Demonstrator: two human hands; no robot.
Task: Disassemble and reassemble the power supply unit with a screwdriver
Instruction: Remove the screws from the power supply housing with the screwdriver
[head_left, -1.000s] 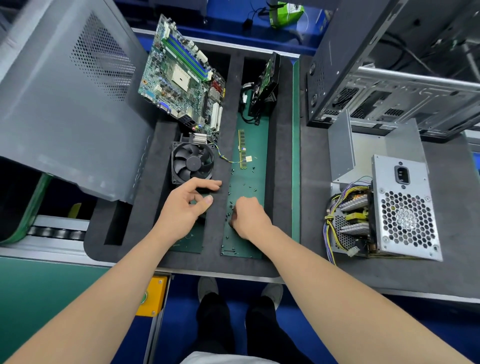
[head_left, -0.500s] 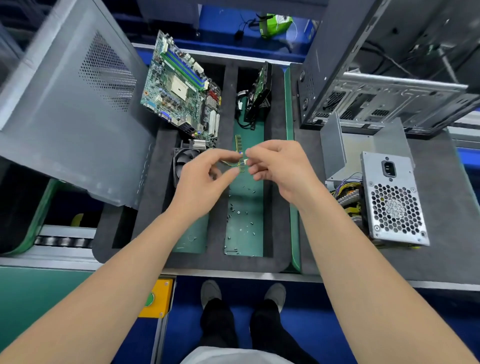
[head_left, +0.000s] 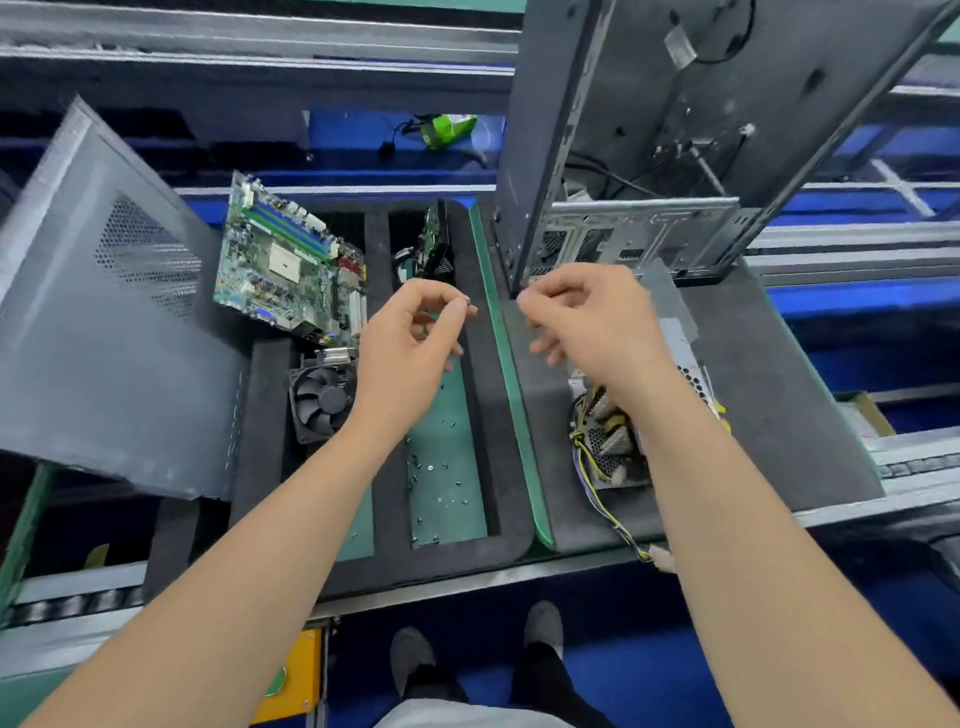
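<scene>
The opened power supply unit (head_left: 610, 441) lies on the grey mat at the right, its coils and yellow and black wires exposed; my right forearm hides much of its perforated housing (head_left: 693, 376). My left hand (head_left: 410, 348) is raised over the foam tray and pinches a small dark screw (head_left: 468, 302) between thumb and forefinger. My right hand (head_left: 587, 322) hovers beside it above the mat, fingers curled, thumb and forefinger tips together with nothing visible between them. Several loose screws (head_left: 434, 467) lie in the green tray slot below. No screwdriver is in view.
A motherboard (head_left: 283, 270) leans at the tray's back left, a black fan (head_left: 322, 400) below it. A grey side panel (head_left: 104, 338) stands at the left. The open computer case (head_left: 649, 156) rises at the back right. An expansion card (head_left: 432, 244) stands behind my left hand.
My right hand picked screws from the green slot, both hands rose and met, and they have now parted, the left keeping a screw. The camera tilted upward.
</scene>
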